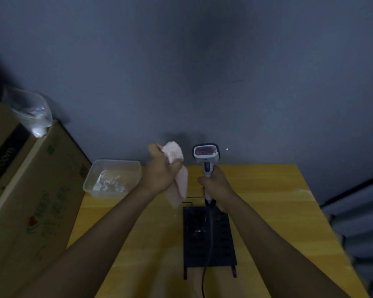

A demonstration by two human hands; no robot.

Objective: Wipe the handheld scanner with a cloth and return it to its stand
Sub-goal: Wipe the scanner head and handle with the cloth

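My right hand [215, 186] grips the handle of the handheld scanner [206, 154], which stands upright above the table with its reddish window facing me. Its dark cable [210, 237] hangs down over the black stand [224, 244] lying flat on the yellow table [278, 211]. My left hand [159, 171] holds a pale pink cloth [178, 175] bunched in the fist, just left of the scanner head and apart from it. Part of the cloth droops below the hand.
A clear plastic tub [112, 177] with some water sits at the table's back left corner. A large cardboard box [26, 190] stands to the left, a clear plastic bag [30, 110] on top. A grey wall is behind the table.
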